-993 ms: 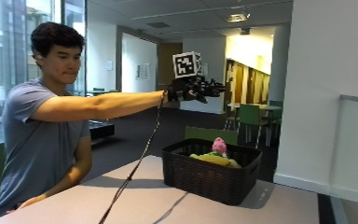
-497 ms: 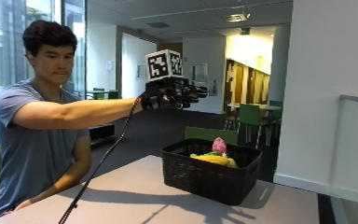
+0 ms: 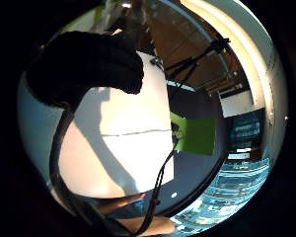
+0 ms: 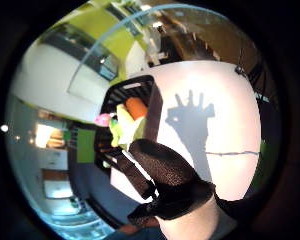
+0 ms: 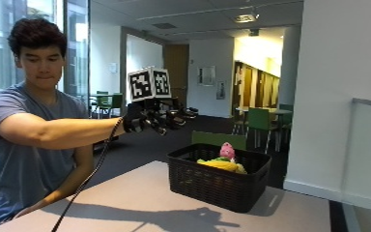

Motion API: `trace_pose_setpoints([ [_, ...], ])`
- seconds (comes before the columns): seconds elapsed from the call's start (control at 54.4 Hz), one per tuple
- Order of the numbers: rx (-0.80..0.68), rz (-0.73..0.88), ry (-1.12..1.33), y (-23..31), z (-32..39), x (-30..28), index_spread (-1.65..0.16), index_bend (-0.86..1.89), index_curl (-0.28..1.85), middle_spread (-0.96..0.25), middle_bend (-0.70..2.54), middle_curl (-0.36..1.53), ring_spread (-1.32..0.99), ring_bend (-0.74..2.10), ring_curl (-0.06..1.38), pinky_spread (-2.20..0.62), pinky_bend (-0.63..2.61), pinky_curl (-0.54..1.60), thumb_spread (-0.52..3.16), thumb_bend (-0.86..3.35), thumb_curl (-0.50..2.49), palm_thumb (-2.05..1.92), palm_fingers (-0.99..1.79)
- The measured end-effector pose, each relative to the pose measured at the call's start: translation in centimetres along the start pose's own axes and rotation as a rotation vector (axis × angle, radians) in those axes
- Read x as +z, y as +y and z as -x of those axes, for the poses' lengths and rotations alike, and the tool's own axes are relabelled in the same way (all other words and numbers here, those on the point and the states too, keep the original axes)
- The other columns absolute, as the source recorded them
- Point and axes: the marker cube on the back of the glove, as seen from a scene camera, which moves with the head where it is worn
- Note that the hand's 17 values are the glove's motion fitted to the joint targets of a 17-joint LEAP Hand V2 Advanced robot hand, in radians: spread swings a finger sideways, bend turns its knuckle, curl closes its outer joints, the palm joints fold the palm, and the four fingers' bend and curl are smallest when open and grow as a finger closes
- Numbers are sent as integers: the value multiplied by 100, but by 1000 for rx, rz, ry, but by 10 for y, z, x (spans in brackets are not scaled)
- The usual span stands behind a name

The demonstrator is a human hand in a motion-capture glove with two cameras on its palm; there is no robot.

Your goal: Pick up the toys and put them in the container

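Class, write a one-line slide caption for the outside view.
A person's gloved right hand hovers in the air, holding nothing, beside a black basket of toys on the table.

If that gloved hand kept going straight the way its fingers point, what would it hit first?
Probably nothing close. The gloved right hand is held out in the air, fingers spread and pointing across the room, well above the black basket of toys. Its line seems to pass over the basket, though depth is hard to judge.

You can see only the tops of the toys [image 5: 222,159] above the basket [image 5: 215,182] rim, the rest hidden behind its wall, and the bench [image 5: 134,203] is cut off at six o'clock.
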Motion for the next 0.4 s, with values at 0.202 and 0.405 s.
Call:
trace_pose_setpoints([
  [0.202, 1, 1, 20, 8, -11, 11, -31, 9, 14, 0, 18, 36, 3, 44, 24, 6, 125, 33, 106, -8, 16, -11, -13],
  [0.405, 5, 21, 14, 11, -19, 17, -31, 9, 14, -1, 18, 36, 3, 44, 25, 6, 125, 33, 106, -8, 16, -11, -13],
])
